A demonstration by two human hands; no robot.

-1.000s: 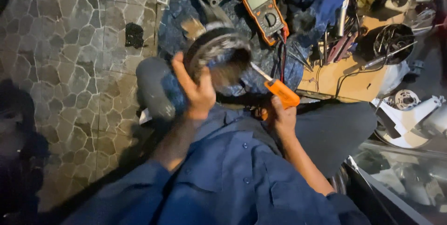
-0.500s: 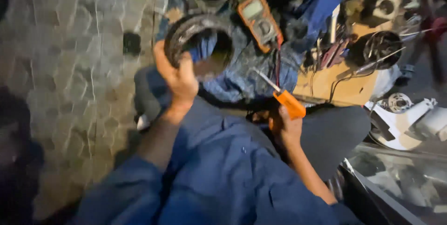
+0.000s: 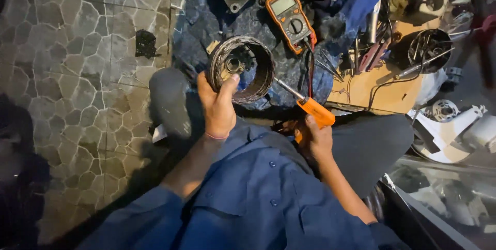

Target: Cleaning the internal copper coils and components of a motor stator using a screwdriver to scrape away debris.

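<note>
My left hand (image 3: 218, 106) grips the near rim of a round metal motor stator ring (image 3: 243, 69), holding it upright over my lap, with the thumb pressed on its edge. My right hand (image 3: 315, 137) holds an orange-handled screwdriver (image 3: 310, 105); its metal shaft points up and left, with the tip at the ring's right side. Both hands sit above my blue shirt and dark trousers.
An orange multimeter (image 3: 289, 17) lies on a blue cloth (image 3: 206, 27) beyond the ring, with its leads trailing right. A cardboard sheet (image 3: 369, 92) with tools and a dark bowl (image 3: 426, 48) is at the right. White parts (image 3: 449, 126) lie far right. Stone-patterned floor tiles (image 3: 77, 74) are on the left.
My left hand has turned and shifted the ring, which now faces open toward me. The screwdriver stays in my right hand, its tip now close to the ring.
</note>
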